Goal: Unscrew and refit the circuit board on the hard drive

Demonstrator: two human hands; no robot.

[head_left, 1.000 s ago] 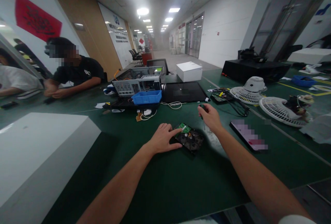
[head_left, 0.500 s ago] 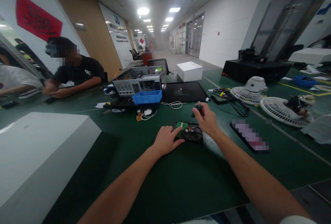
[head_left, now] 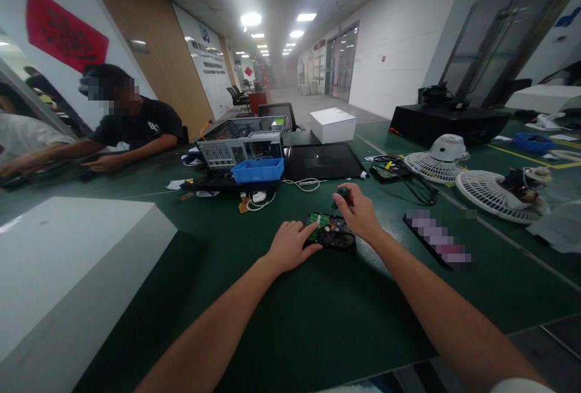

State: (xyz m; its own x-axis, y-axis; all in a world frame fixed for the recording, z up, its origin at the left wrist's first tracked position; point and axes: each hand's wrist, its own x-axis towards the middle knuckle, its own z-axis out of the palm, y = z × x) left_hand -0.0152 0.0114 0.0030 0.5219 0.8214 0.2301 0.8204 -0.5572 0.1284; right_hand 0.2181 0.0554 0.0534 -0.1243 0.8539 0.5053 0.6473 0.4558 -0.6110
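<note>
An opened black electronic device [head_left: 341, 238] with a green circuit board [head_left: 320, 220] lies on the green table in front of me. At its left end rests my left hand [head_left: 290, 246], fingers spread, the index finger on the board and the thumb by the near edge. My right hand [head_left: 359, 211] is closed around the dark green handle of a screwdriver [head_left: 341, 193], held upright over the device's far side. The thin shaft points down toward the board; whether its tip touches cannot be made out.
A phone [head_left: 436, 238] lies to the right. Beyond the device are a blue tray [head_left: 258, 170], an open computer case [head_left: 227, 152], a black panel [head_left: 323, 161] and cables. White fan parts [head_left: 436, 166] stand at right, a big white box [head_left: 82, 260] at left. A co-worker [head_left: 136, 120] sits at far left.
My right hand and the screwdriver have shifted slightly left and down over the device. My left hand stays in place. The co-worker's arm has stretched out to the left.
</note>
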